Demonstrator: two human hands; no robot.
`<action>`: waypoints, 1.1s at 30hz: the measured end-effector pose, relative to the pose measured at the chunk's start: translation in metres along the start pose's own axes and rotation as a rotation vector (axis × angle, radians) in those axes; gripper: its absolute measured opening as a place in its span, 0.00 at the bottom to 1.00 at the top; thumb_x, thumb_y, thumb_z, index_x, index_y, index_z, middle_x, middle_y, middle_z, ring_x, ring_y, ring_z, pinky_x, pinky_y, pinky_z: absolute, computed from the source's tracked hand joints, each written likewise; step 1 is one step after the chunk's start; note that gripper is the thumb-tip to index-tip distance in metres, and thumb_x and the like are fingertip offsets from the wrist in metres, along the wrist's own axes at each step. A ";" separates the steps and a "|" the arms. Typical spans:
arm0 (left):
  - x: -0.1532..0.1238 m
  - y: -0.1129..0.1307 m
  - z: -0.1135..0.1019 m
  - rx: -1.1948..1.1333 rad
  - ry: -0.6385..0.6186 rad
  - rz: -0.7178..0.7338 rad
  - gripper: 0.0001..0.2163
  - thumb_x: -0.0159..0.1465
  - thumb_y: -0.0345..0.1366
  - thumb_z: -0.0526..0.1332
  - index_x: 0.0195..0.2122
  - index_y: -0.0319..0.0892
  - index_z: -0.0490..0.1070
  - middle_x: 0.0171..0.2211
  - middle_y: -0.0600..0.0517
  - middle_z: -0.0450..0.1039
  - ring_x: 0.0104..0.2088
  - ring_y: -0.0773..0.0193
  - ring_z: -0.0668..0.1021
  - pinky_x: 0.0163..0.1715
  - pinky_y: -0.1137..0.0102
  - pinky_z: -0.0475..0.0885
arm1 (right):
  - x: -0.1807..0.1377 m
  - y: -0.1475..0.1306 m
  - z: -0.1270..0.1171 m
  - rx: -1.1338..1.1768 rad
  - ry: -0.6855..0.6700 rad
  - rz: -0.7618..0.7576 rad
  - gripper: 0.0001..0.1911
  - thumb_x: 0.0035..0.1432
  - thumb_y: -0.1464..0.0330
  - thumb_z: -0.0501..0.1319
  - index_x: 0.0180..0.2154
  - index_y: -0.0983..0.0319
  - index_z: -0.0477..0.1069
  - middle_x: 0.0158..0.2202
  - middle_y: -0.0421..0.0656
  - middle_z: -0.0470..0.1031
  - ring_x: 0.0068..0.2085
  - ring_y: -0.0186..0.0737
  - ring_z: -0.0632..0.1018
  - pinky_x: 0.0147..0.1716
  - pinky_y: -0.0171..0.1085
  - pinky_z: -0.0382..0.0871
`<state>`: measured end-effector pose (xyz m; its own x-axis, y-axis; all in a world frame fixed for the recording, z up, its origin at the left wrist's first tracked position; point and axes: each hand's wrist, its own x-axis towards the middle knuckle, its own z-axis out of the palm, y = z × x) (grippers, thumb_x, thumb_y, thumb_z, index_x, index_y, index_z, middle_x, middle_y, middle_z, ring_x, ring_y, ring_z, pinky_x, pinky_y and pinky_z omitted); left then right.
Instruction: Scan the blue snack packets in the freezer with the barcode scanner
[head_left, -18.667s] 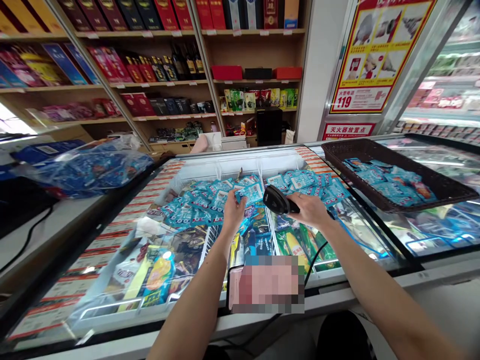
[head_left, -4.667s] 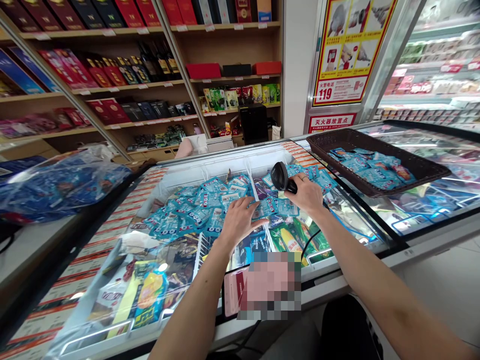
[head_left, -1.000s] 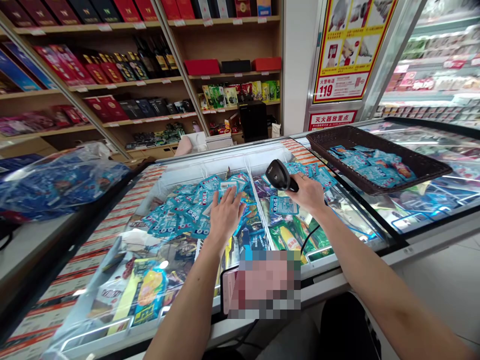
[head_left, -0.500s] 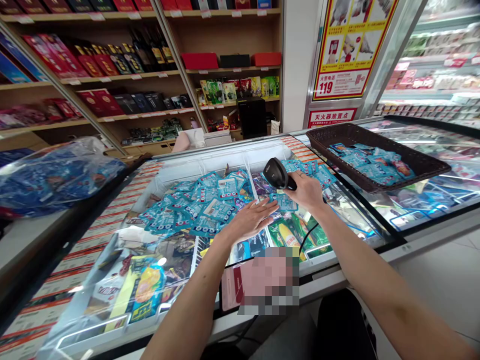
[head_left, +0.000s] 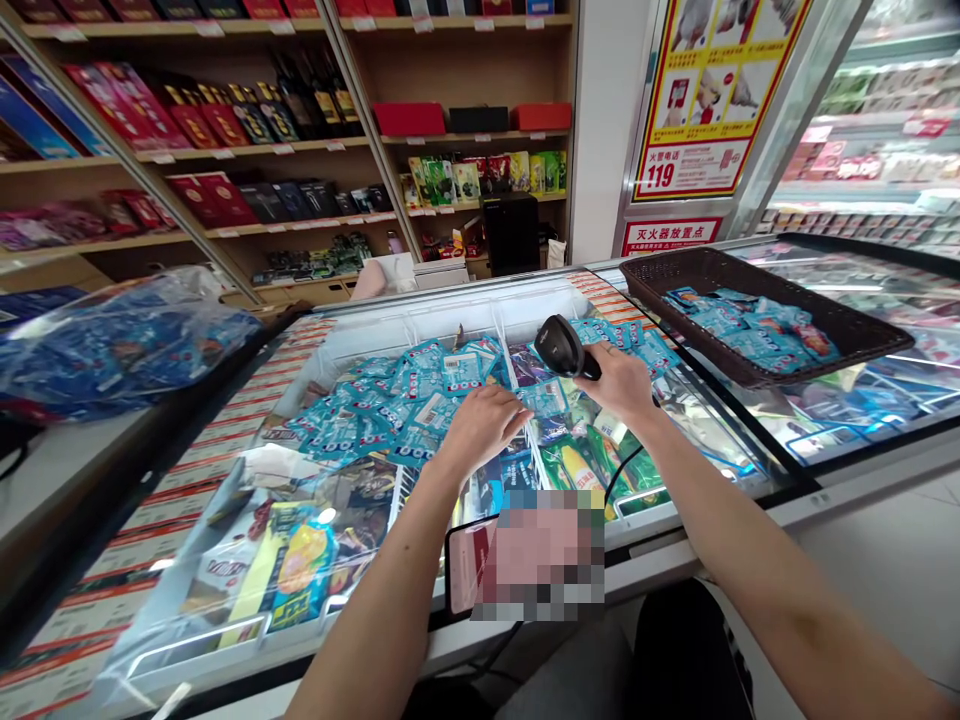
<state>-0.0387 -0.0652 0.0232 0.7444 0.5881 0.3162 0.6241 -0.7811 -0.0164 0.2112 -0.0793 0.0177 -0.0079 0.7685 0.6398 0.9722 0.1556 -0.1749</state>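
My right hand [head_left: 621, 384] grips a black barcode scanner [head_left: 564, 349], its head aimed left over the open chest freezer [head_left: 420, 322]. My left hand [head_left: 484, 423] reaches into the freezer with fingers curled around a light-blue packet [head_left: 541, 397], right beside the white wire divider. A heap of the same blue packets [head_left: 390, 405] fills the freezer's left bin. The scanner's black cable [head_left: 619, 470] drops toward the freezer's front rim.
A dark wicker tray [head_left: 862, 325] holding more blue packets rests on the glass lid at right. A clear bag of blue packets [head_left: 112, 345] lies at left. A phone [head_left: 469, 565] leans at the front rim. Shelves of boxes stand behind.
My left hand has drawn back from the flat reach across the divider and curled its fingers onto a packet. The scanner hand has stayed nearly in place.
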 end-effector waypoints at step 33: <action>-0.004 -0.022 0.018 -0.417 0.264 -0.545 0.21 0.63 0.39 0.52 0.58 0.47 0.57 0.46 0.48 0.72 0.25 0.68 0.70 0.30 0.68 0.64 | -0.003 -0.004 0.001 0.092 -0.037 -0.270 0.16 0.53 0.62 0.62 0.45 0.59 0.71 0.39 0.41 0.77 0.36 0.39 0.77 0.29 0.35 0.61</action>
<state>-0.0512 -0.0462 0.0050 0.2398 0.8868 0.3951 0.7080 -0.4382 0.5539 0.2068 -0.0815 0.0153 -0.2735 0.7140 0.6446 0.9087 0.4115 -0.0703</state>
